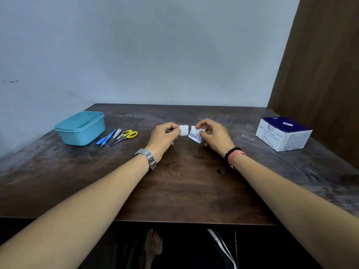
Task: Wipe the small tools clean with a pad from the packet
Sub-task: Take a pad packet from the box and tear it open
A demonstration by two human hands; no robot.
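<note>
Left hand (165, 135) grip pinches white pad (183, 130) — right hand (213, 135) grip pinches packet (194, 135)

A small white pad (183, 130) sits pinched beside a torn white packet (195, 134) with blue print, both held above the tabletop. The small tools lie together at left: yellow-handled scissors (127, 134), a blue-handled tool (106, 137) and silver nail clippers (117, 133).
</note>
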